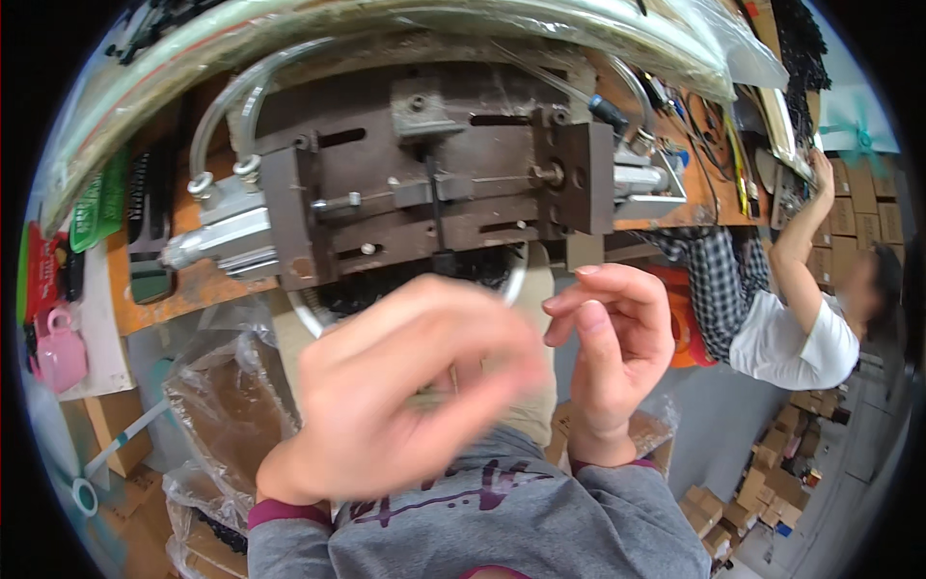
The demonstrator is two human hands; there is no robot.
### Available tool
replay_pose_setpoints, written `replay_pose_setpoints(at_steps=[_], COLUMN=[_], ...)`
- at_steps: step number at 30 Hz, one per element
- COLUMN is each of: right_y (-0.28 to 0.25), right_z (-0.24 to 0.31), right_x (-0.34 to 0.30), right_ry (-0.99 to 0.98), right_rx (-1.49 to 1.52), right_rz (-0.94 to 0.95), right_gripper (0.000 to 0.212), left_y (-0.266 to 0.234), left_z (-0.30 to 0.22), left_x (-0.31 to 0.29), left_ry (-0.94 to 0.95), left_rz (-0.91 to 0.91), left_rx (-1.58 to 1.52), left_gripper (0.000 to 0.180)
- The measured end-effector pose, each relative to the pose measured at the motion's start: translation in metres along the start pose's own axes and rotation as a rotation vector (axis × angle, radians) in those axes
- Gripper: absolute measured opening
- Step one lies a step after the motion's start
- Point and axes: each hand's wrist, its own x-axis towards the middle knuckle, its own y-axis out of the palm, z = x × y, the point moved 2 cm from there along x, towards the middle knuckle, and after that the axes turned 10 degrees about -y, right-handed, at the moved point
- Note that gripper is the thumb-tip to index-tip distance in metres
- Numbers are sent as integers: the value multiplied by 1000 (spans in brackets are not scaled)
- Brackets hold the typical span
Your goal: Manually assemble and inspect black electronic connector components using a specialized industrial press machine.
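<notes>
My left hand hangs in front of the machine, above my lap. Motion smears its fingers, and whatever may lie between them cannot be made out. To its right is my right hand, raised with bent fingers and the thumb apart from them; nothing shows in its grasp. Just beyond both hands stands a brown metal clamping fixture with two upright end blocks. At its centre, a thin black strip runs front to back past small metal jaws. A silver air cylinder sits at the left end.
Clear air hoses curve over the bench. A plastic-wrapped roll spans the back. A green basket and pink container stand left. Plastic-lined cartons flank my lap. At right, another person reaches toward the bench.
</notes>
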Motion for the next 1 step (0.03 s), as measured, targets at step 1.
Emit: replay_pose_setpoints(at_steps=[1], right_y=[0], right_z=[-1], right_x=[-1], right_ry=[-3], right_rx=[1], right_rz=[-6], right_gripper=[25], left_y=[5], left_z=[3], left_x=[-1], left_ry=[-3], left_rz=[0], left_rx=[-24], left_gripper=[27])
